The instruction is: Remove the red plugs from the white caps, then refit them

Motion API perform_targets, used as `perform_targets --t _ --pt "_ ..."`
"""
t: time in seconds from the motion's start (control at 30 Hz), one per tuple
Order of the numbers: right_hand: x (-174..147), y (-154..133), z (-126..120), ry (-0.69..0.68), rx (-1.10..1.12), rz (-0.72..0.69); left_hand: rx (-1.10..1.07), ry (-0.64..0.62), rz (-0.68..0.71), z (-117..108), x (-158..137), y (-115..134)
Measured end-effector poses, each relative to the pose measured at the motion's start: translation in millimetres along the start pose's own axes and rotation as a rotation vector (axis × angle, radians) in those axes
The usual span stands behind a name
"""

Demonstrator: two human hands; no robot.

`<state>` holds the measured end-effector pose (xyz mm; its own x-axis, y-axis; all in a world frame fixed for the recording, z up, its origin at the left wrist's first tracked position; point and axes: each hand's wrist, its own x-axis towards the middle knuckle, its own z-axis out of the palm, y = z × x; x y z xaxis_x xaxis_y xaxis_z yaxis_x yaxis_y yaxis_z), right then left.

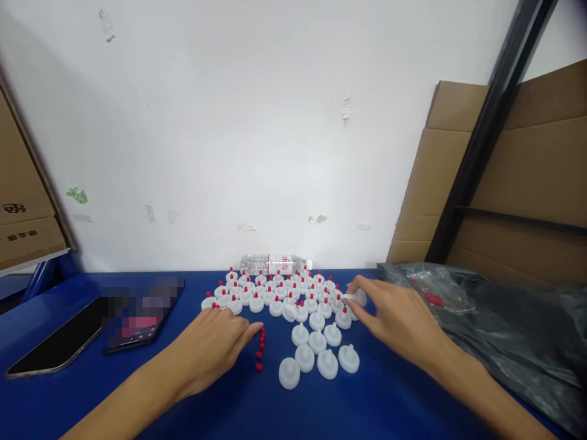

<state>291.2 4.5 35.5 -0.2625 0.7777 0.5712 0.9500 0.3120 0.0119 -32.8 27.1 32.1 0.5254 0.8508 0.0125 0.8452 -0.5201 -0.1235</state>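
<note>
**Hand Positions at the Blue Table (pixel 220 415)**

Your right hand (pixel 397 318) grips a white lid (pixel 359 298) between thumb and fingers, spout toward the left, at the right edge of the capped lids (pixel 256 303). Your left hand (pixel 208 342) is curled, thumb beside the row of red caps (pixel 259 354); whether its fingers grip anything cannot be told. Uncapped lids (pixel 317 342) stand between your hands. A clear bottle (pixel 257 264) lies behind the capped lids.

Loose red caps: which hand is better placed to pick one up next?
Left, I'd say. The left hand is beside the loose red caps, while the right hand is farther off and appears occupied with a white spouted lid.
</note>
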Motion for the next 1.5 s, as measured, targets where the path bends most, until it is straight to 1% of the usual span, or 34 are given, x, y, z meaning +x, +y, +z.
perform_targets --t 0.07,0.13,0.27,0.37,0.47,0.53,0.6,0.7,0.77,0.93,1.07,1.17,1.27,1.33,1.43,1.5 --pt "1.0 3.1 -2.1 -0.052 0.043 -0.002 -0.002 -0.017 -0.013 2.0 -0.7 1.2" --pt "2.5 6.9 -6.5 -0.106 0.090 -0.027 -0.022 -0.001 -0.011 3.6 -1.8 1.3" --pt "4.8 15.6 -14.3 -0.266 0.118 -0.031 -0.053 0.020 0.007 2.9 -4.5 0.2" --pt "4.3 19.4 -13.1 -0.380 0.166 -0.042 -0.063 0.016 0.013 0.1 -5.6 0.6" --pt "2.8 18.1 -10.0 -0.442 0.221 -0.076 -0.059 0.005 0.025 -1.5 -5.1 2.0" --pt "2.5 15.9 -10.1 -0.458 0.240 -0.086 -0.065 -0.002 0.033 -0.8 -4.5 2.6" --pt "3.1 14.1 -11.7 -0.434 0.240 -0.087 -0.071 -0.004 0.037 0.9 -4.4 2.6" --pt "4.1 14.1 -12.9 -0.337 0.211 -0.100 -0.069 0.005 0.035 3.3 -4.9 1.8" --pt "3.8 14.8 -11.0 -0.301 0.196 -0.123 -0.067 0.004 0.032 3.3 -5.2 1.3" --pt "-0.3 13.2 -1.2 -0.335 0.210 -0.180 -0.062 -0.009 0.023 -1.9 -4.6 2.8" --pt "-0.5 9.9 1.7 -0.317 0.233 -0.259 -0.060 0.051 0.015 -4.6 -2.9 4.5" --pt "2.1 8.2 -3.1 -0.245 0.215 -0.262 -0.070 0.107 0.018 -4.5 -1.7 5.3" --pt "3.3 5.0 -9.5 -0.138 0.220 -0.187 -0.097 0.164 0.056 -3.9 -1.6 6.8" --pt "2.0 0.5 -11.2 -0.050 0.243 -0.163 -0.131 0.193 0.096 -3.7 -2.5 9.1" --pt "-2.1 -10.7 -8.0 0.049 0.302 -0.233 -0.200 0.229 0.161 -2.7 -5.7 15.5" --pt "-5.2 -20.7 -3.9 0.068 0.358 -0.316 -0.246 0.254 0.203 -0.7 -9.0 21.7"
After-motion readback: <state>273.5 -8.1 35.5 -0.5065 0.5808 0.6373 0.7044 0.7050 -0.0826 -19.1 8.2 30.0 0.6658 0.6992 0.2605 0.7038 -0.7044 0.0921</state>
